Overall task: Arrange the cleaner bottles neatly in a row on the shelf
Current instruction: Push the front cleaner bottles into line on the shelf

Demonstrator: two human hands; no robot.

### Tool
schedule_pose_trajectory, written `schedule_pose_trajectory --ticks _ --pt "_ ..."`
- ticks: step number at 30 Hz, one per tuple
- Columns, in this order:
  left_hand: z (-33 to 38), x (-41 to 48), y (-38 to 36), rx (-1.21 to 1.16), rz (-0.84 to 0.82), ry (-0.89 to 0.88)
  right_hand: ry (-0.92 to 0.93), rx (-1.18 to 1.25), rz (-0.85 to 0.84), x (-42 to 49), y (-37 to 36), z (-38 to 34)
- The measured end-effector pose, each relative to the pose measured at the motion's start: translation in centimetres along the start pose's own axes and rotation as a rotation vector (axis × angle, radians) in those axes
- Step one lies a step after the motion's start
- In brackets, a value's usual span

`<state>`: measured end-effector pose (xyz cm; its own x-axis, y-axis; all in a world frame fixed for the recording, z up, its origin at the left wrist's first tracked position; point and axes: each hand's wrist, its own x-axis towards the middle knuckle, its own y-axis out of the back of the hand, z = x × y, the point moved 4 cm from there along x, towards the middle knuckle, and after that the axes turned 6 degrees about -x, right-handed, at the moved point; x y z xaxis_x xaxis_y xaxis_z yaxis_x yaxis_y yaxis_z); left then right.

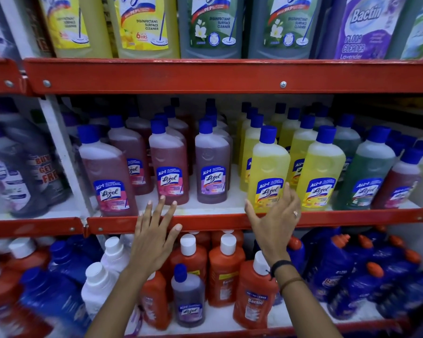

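Note:
The middle shelf (205, 222) holds rows of blue-capped cleaner bottles: pink ones (108, 172) at the left, a purple one (211, 164), yellow ones (320, 167), then green (366, 172). My right hand (276, 215) cups the lower part of the front yellow bottle (269, 167), thumb on its left edge and fingers across its label. This bottle stands upright at the shelf's front. My left hand (154, 237) is spread open in front of the red shelf edge. Its fingertips are just below a pink bottle (169, 169) and it holds nothing.
The top shelf (230, 74) carries large yellow, green and purple cleaner bottles. The bottom shelf holds orange bottles (225, 267), white bottles (100, 284), dark blue bottles (340, 269) and one small purple bottle (188, 296). A white upright post (61, 152) divides the left bay.

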<state>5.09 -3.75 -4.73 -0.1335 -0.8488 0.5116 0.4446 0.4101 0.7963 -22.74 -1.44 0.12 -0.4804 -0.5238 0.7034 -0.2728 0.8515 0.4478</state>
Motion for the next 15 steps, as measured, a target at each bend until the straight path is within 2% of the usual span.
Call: schedule_pose_trajectory --ticks 2,4,6,9,12,15 --pt "-0.9 0.0 0.1 0.026 0.006 -0.001 0.135 0.167 0.040 -1.8 0.0 -1.5" --pt "-1.7 -0.1 0.0 0.061 0.001 -0.012 0.234 0.265 -0.036 -2.9 -0.9 -3.7" --pt "-2.1 -0.2 -0.1 0.084 -0.008 -0.027 0.255 0.307 -0.123 -3.0 -2.0 -6.1" --pt "-2.2 -0.1 -0.2 0.090 -0.022 -0.039 0.161 0.291 -0.194 -1.6 -4.3 -9.1" --pt "-2.4 0.1 -0.4 0.083 -0.025 -0.040 0.021 0.150 -0.285 0.3 -7.2 -10.4" --pt "-2.5 0.3 -0.6 0.060 -0.016 -0.046 -0.045 0.054 -0.335 1.5 -8.8 -11.0"
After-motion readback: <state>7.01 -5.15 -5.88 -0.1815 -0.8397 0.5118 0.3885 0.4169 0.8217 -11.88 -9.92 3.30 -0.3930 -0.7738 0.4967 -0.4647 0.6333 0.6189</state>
